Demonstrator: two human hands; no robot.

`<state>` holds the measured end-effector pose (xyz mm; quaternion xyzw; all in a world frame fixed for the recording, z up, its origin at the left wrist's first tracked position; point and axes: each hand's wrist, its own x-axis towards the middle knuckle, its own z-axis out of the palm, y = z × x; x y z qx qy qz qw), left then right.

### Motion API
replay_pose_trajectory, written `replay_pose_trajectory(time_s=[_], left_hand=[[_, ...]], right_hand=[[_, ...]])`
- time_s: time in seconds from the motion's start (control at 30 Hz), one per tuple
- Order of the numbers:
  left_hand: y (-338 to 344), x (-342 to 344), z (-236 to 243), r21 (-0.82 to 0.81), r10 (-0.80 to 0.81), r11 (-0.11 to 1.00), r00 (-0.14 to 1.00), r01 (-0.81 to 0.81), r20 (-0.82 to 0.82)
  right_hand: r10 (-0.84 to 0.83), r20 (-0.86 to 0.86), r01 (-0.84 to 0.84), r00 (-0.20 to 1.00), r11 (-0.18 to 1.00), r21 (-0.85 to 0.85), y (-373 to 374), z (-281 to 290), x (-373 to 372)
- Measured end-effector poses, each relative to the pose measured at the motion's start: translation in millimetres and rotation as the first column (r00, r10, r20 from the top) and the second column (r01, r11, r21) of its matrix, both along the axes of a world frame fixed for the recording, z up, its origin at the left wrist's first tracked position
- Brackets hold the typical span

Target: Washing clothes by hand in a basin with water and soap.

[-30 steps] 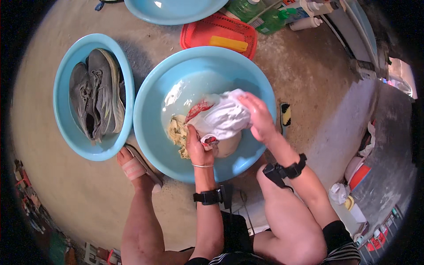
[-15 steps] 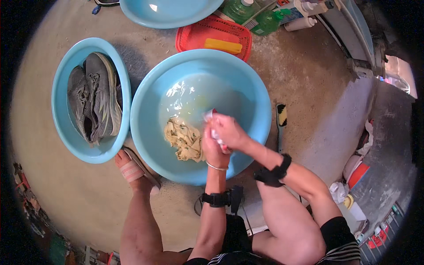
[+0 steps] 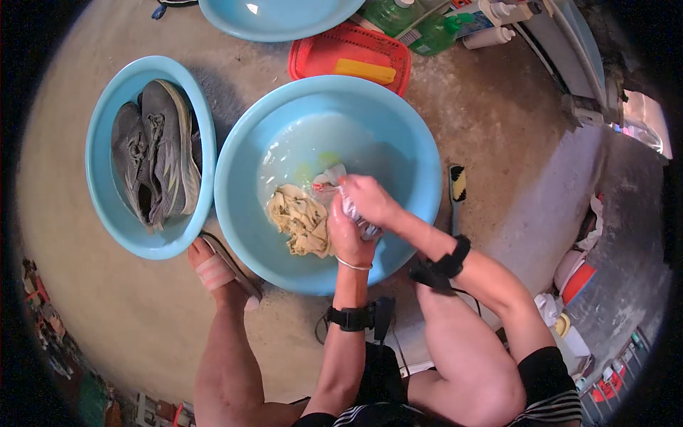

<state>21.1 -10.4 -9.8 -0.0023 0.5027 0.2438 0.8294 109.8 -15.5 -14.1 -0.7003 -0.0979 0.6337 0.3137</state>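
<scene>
Head view: at the centre of the frame, both hands meet over the large basin (image 3: pixel 409 142), the left hand (image 3: pixel 348 231) and right hand (image 3: pixel 371 201) closed tightly on a bunched white cloth (image 3: pixel 354 212), with one red-patterned end poking out to the upper left of the fingers. The two fists sit close together, which probably keeps the wet folds from slipping, and holding it above the basin lets drips fall back into the cloudy water (image 3: pixel 324 135). A yellow cloth (image 3: pixel 299 220) lies heaped just left of the hands, so it takes up that side of the basin and would be easy to brush against. The basin stands on the floor (image 3: pixel 498 107) ahead of the knees, likely for the reach of both arms. At left, an oval basin (image 3: pixel 92 164) crowds its rim and holds grey shoes (image 3: pixel 167 156). A red tray (image 3: pixel 309 60) with a yellow block (image 3: pixel 364 71) borders the top, bottles (image 3: pixel 432 35) beyond; a brush (image 3: pixel 457 192) lies to the right.
</scene>
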Motion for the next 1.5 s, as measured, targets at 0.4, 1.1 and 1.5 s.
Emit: replay_pose_trajectory(time_s=[0.4,1.1,1.5], left_hand=[[25,6,33,-0.019,0.012,1.0,0.982,-0.009,0.187],[45,-32,-1,0.205,0.083,0.975,0.996,-0.086,0.02],[5,-4,6,0.039,0.038,0.999,0.997,-0.036,-0.063]], right_hand=[[0.164,0.267,-0.223,0.95,0.952,0.21,25,-4,18],[-0.475,-0.31,0.541,0.824,0.821,0.181,3,36,31],[0.171,0.814,-0.524,0.555,0.832,0.182,11,-18,2]])
